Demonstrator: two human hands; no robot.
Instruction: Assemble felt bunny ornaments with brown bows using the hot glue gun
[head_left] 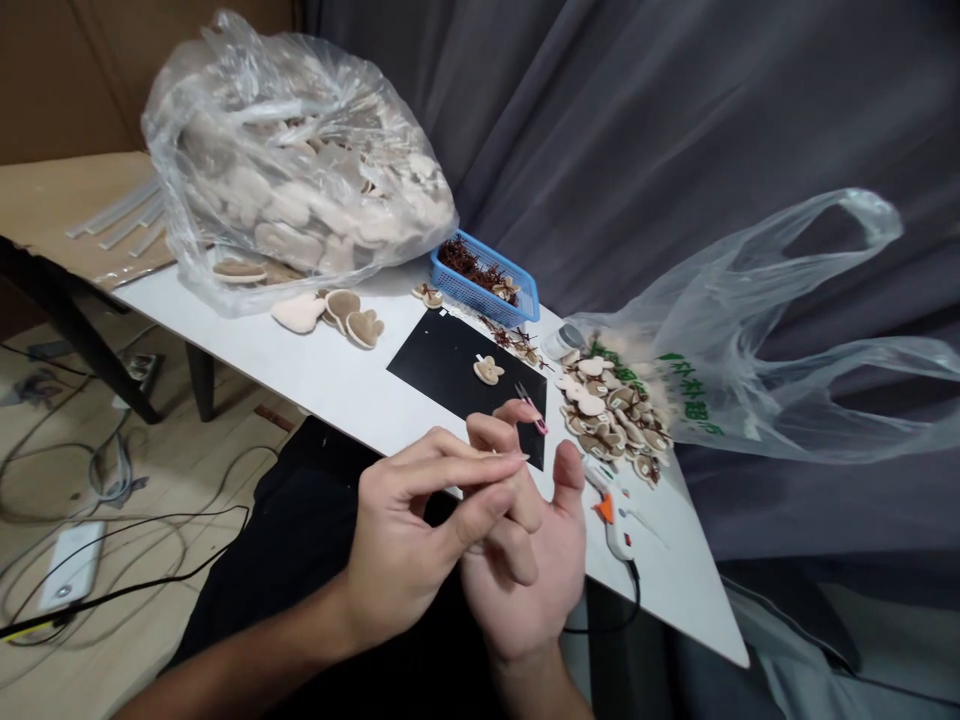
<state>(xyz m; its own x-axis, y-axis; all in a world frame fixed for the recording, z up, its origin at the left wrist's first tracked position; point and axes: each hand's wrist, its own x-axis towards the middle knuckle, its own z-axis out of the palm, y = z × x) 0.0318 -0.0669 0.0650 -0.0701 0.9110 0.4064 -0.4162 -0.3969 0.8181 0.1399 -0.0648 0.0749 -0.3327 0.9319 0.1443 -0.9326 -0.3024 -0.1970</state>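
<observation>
Above the table's front edge, my left hand [409, 515] is closed, its thumb and forefinger pinched together at the fingers of my right hand. What lies between those fingertips, if anything, is too small to make out. My right hand [532, 570] is turned palm up with its thumb apart and fingers loosely bent; no object shows in it. Just beyond both hands is a black mat [442, 365], bearing a small beige rabbit-shaped plush piece [488, 371] and pink-handled snips [538, 420]. A white glue gun [619, 525] with an orange trigger lies to the right.
A big clear bag [300, 190] of plush pieces stands at the back left, with loose pieces [364, 328] before it. Behind the mat sits a blue basket [487, 300] of brown twig-like bits. Finished-looking pieces [615, 410] pile beside a plastic carrier bag [720, 370].
</observation>
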